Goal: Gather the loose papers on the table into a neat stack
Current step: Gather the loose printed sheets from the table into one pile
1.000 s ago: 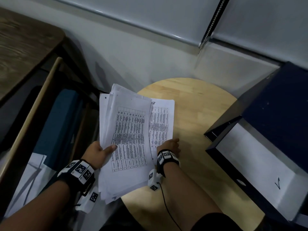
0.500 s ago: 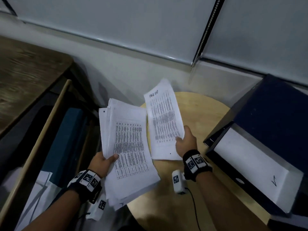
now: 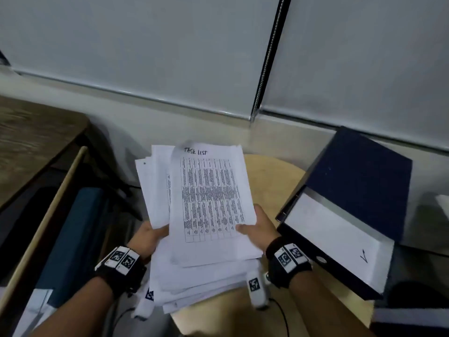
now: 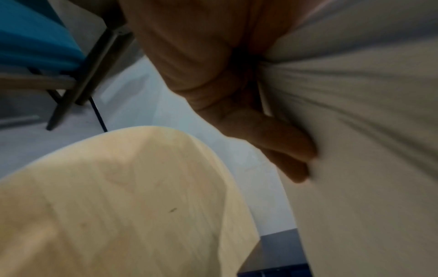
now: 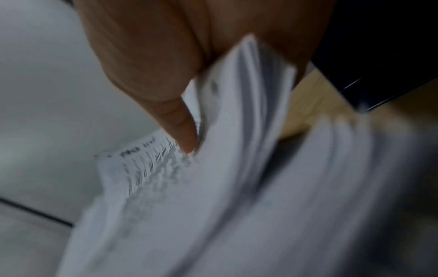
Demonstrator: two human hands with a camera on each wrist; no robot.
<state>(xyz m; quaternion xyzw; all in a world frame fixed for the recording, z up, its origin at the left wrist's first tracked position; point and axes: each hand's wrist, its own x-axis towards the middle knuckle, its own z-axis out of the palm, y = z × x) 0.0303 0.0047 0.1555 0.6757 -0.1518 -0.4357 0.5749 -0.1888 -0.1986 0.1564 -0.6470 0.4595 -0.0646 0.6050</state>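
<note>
Stack of papers (image 3: 194,239), held above the near-left edge of the round wooden table (image 3: 272,181). The long axis of the stack runs away from the person toward the wall (image 3: 170,69), its far end tipped slightly to the right. The sheets are not squared: lower ones fan out to the left of the table's edge and toward the person. The top sheet (image 3: 209,198) bears a printed grid headed "TASK LIST", the heading at the far end, so the text reads upright to the person.

Left hand (image 3: 148,237): grips the stack's left edge, thumb on top. In the left wrist view the fingers (image 4: 279,138) are curled under the paper and press against its underside, and the table surface (image 4: 118,206) lies below.

Right hand (image 3: 260,229): grips the right edge of the top sheets, on the table side of the stack. In the right wrist view the thumb (image 5: 180,121) presses down on the printed face, with several sheet edges pinched beneath it; this view is blurred.

The two hands are apart, one on each long side of the stack. A dark blue binder (image 3: 359,200) lies on the table's right side, just right of the right hand and not touching the stack.
</note>
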